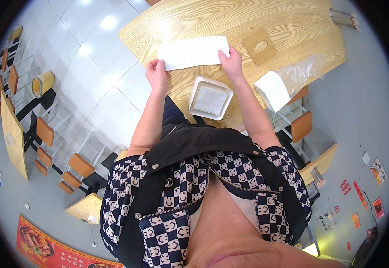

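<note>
A white sheet of tissue paper (192,52) lies stretched flat on the light wooden table (292,27). My left hand (157,75) pinches its near left corner. My right hand (231,62) pinches its near right corner. Both hands hold the sheet taut between them. Just below the hands, at the table's near edge, stands a square white napkin box (210,98) with folded white paper inside.
A square wooden coaster (259,46) with a round hole lies right of the sheet. A white tissue stack (272,89) in a torn clear plastic bag (303,71) rests at the table's right edge. A metal holder (342,18) stands far right. Orange stools (302,126) and other tables surround.
</note>
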`<state>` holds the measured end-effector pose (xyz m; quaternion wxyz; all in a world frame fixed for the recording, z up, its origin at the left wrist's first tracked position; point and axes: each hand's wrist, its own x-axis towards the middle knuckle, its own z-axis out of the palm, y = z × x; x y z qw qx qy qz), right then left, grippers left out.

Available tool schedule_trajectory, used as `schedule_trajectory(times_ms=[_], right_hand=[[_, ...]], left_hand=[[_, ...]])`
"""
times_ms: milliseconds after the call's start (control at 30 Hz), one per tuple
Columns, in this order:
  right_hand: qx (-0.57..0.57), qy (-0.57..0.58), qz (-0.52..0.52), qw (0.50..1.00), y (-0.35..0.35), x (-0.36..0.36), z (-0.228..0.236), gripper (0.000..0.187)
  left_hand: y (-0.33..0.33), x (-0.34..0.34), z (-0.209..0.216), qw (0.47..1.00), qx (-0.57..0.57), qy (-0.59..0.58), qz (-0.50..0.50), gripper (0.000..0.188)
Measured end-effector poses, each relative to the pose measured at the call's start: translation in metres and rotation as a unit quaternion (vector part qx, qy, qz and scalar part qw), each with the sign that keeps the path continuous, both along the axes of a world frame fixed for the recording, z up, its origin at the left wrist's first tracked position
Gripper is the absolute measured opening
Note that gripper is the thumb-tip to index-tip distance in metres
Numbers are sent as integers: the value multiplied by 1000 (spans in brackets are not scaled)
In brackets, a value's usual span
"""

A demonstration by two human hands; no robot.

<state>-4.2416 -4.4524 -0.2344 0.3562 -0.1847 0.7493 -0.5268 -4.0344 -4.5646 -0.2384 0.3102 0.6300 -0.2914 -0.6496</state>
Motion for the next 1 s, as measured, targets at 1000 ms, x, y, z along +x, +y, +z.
schedule_trajectory(times_ms=[1000], right_hand=[[-8,124,-28,992,5,7,6,16]], left_hand=[[6,1,-2,998,-34,38,48,10]])
